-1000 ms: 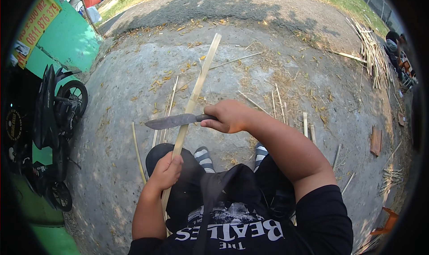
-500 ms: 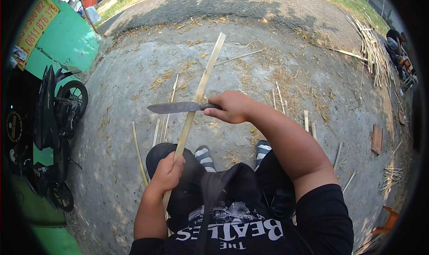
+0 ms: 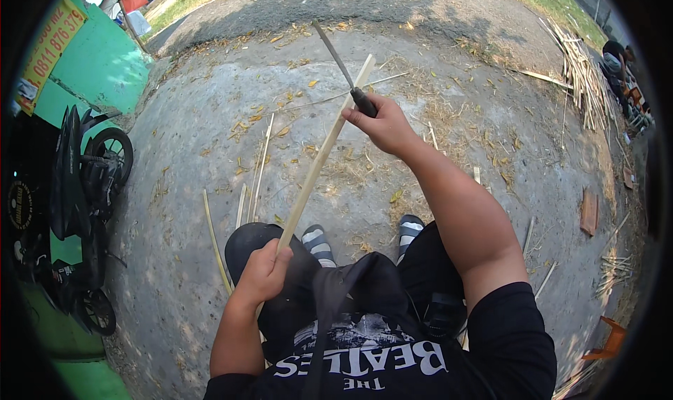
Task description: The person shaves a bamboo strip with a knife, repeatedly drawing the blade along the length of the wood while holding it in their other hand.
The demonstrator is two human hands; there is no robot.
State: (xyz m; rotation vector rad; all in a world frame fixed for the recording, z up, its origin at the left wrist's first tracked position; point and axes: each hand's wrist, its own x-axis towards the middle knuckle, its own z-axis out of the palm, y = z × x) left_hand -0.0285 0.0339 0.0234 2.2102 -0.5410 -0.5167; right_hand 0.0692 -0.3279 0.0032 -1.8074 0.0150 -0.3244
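A long pale bamboo strip point(image 3: 315, 172) slants up and away from my lap. My left hand point(image 3: 263, 272) is closed round its near part, by my left knee. My right hand point(image 3: 381, 125) grips the dark handle of a knife point(image 3: 334, 54), near the strip's far end. The knife's blade points away and to the left, seen nearly edge-on. My right thumb lies at the strip's edge; whether the fingers also pinch the strip is hard to see.
More thin bamboo strips point(image 3: 216, 242) lie on the concrete ground beside my left leg. At the far right is a big pile of bamboo sticks point(image 3: 585, 85), with a person point(image 3: 615, 60) beyond. A motorcycle point(image 3: 77, 183) stands at left by a green wall. A reddish-brown block point(image 3: 589, 211) lies at right.
My right hand has moved away from me along the strip, and the knife has swung from crosswise to pointing away. The strip's far end has shifted right. My left hand keeps its hold.
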